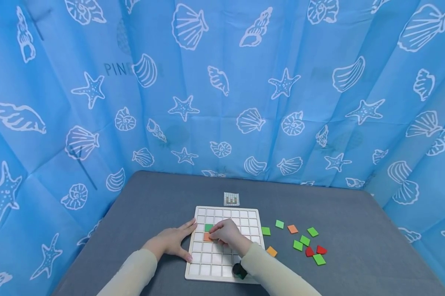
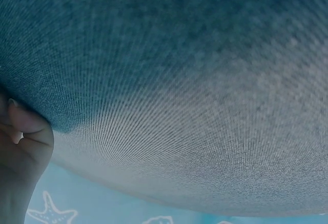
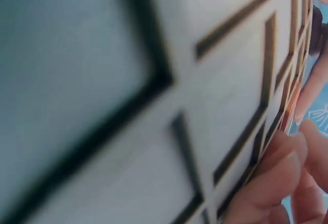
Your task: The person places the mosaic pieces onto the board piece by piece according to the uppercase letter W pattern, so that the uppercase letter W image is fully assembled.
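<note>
A white grid board [image 1: 205, 269] lies on the grey table, its cells marked off by raised ridges. In the head view my left hand [image 1: 172, 241] rests along its left edge, fingers straight and thumb spread; the left wrist view shows part of this left hand [image 2: 23, 152]. My right hand [image 1: 227, 234] reaches over the board, thumb and index finger at an orange square tile [image 1: 206, 237] they pinch in the second column. Directly behind that tile sits a green tile [image 1: 209, 227]. In the right wrist view, curled fingers [image 3: 279, 178] are close over the ridges.
Right of the board lie several loose green tiles [image 1: 298, 245], two orange ones, including an orange tile [image 1: 292, 229], and red pieces [image 1: 321, 249]. Behind the board is a small pattern card [image 1: 231, 199]. A blue shell-print curtain [image 1: 222, 135] hangs around the table [image 1: 163, 197].
</note>
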The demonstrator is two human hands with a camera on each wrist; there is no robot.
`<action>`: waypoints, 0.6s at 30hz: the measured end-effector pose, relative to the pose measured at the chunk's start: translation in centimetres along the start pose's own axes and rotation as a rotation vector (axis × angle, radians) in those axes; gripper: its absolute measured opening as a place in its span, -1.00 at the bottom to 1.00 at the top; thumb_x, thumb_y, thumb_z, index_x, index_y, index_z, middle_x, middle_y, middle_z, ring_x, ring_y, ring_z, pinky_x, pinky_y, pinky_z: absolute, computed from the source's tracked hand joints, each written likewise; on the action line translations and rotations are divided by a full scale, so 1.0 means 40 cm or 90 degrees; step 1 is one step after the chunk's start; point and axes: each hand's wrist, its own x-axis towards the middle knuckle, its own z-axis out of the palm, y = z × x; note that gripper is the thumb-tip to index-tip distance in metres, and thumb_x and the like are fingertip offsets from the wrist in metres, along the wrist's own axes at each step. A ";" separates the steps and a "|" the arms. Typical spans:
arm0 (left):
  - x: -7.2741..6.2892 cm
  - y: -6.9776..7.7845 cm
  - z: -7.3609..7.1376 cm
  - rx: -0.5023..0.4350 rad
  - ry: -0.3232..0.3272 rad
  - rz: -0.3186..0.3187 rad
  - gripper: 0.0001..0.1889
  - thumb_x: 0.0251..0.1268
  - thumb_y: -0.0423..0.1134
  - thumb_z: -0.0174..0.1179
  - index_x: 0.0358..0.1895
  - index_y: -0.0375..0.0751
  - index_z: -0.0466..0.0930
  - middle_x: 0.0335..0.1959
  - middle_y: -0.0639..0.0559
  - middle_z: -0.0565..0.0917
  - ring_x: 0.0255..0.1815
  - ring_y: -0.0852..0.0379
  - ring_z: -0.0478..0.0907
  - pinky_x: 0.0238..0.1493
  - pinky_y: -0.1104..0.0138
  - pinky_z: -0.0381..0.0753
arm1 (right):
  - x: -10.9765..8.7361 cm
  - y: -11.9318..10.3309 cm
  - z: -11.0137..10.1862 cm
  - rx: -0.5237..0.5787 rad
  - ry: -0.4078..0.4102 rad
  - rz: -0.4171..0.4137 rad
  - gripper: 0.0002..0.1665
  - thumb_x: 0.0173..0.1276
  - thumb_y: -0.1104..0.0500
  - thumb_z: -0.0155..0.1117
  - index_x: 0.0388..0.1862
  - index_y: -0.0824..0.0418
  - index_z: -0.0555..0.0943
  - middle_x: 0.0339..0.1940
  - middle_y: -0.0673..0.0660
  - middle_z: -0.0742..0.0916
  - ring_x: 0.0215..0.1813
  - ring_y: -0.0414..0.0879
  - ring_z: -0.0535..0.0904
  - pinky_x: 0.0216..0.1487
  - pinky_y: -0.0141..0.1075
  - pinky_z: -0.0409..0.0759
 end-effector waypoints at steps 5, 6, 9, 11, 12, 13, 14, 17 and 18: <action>0.006 -0.003 0.003 -0.005 -0.001 0.003 0.16 -0.19 0.33 0.43 0.55 0.06 0.07 0.58 0.18 -0.02 0.38 -0.18 0.30 0.25 -0.05 0.35 | -0.014 0.001 -0.023 0.045 -0.028 -0.008 -0.93 0.27 0.31 0.36 -0.28 0.29 0.73 -0.55 0.05 0.68 -0.64 -0.21 0.45 -0.62 -0.39 0.39; 0.007 -0.004 0.003 -0.005 0.000 0.003 0.16 -0.19 0.33 0.43 0.55 0.06 0.08 0.58 0.18 -0.02 0.38 -0.18 0.30 0.25 -0.05 0.35 | -0.017 0.002 -0.029 0.059 -0.033 -0.008 -0.92 0.28 0.32 0.34 -0.26 0.31 0.72 -0.52 0.07 0.69 -0.63 -0.21 0.47 -0.61 -0.38 0.41; 0.008 -0.004 0.003 -0.001 0.002 0.009 0.16 -0.19 0.33 0.43 0.55 0.03 0.08 0.58 0.16 -0.01 0.37 -0.19 0.31 0.25 -0.05 0.35 | -0.026 0.007 -0.048 0.085 -0.039 -0.013 -0.87 0.31 0.34 0.31 -0.19 0.36 0.69 -0.47 0.12 0.70 -0.61 -0.20 0.50 -0.57 -0.36 0.47; 0.008 -0.004 0.003 0.001 0.001 0.009 0.16 -0.19 0.33 0.43 0.55 0.03 0.08 0.58 0.16 -0.01 0.37 -0.20 0.30 0.26 -0.05 0.34 | -0.031 0.009 -0.064 0.099 -0.037 -0.012 -0.83 0.32 0.34 0.30 -0.13 0.38 0.67 -0.45 0.15 0.70 -0.60 -0.19 0.50 -0.55 -0.35 0.48; 0.007 -0.004 0.003 0.001 0.001 0.008 0.16 -0.19 0.32 0.43 0.55 0.04 0.08 0.58 0.16 -0.02 0.38 -0.20 0.30 0.26 -0.05 0.34 | -0.035 0.009 -0.071 0.101 -0.035 -0.014 -0.81 0.33 0.33 0.30 -0.11 0.39 0.67 -0.44 0.15 0.69 -0.60 -0.19 0.50 -0.54 -0.35 0.49; 0.006 -0.004 0.003 0.001 0.001 0.008 0.16 -0.19 0.32 0.43 0.55 0.04 0.08 0.58 0.17 -0.02 0.38 -0.20 0.30 0.26 -0.05 0.33 | -0.038 0.009 -0.080 0.099 -0.031 -0.016 -0.79 0.33 0.32 0.30 -0.09 0.39 0.66 -0.44 0.15 0.69 -0.59 -0.19 0.51 -0.53 -0.34 0.50; 0.006 -0.004 0.003 0.001 0.001 0.006 0.16 -0.20 0.32 0.43 0.55 0.06 0.07 0.58 0.18 -0.03 0.38 -0.20 0.29 0.26 -0.05 0.33 | -0.042 0.008 -0.088 0.097 -0.028 -0.018 -0.77 0.34 0.31 0.30 -0.07 0.39 0.66 -0.43 0.15 0.70 -0.59 -0.18 0.51 -0.53 -0.34 0.50; 0.005 -0.002 0.005 0.001 0.003 0.001 0.17 -0.21 0.33 0.43 0.56 0.08 0.06 0.58 0.21 -0.04 0.39 -0.18 0.29 0.27 -0.04 0.33 | -0.052 0.005 -0.117 0.081 -0.013 -0.027 -0.75 0.33 0.30 0.31 -0.06 0.39 0.67 -0.44 0.15 0.70 -0.56 -0.16 0.55 -0.51 -0.31 0.53; 0.005 -0.002 0.006 0.002 0.005 0.001 0.17 -0.21 0.33 0.43 0.56 0.08 0.06 0.58 0.21 -0.04 0.39 -0.18 0.29 0.27 -0.04 0.33 | -0.056 0.006 -0.127 0.075 -0.008 -0.030 -0.75 0.33 0.29 0.31 -0.05 0.40 0.67 -0.43 0.15 0.71 -0.54 -0.14 0.56 -0.50 -0.30 0.54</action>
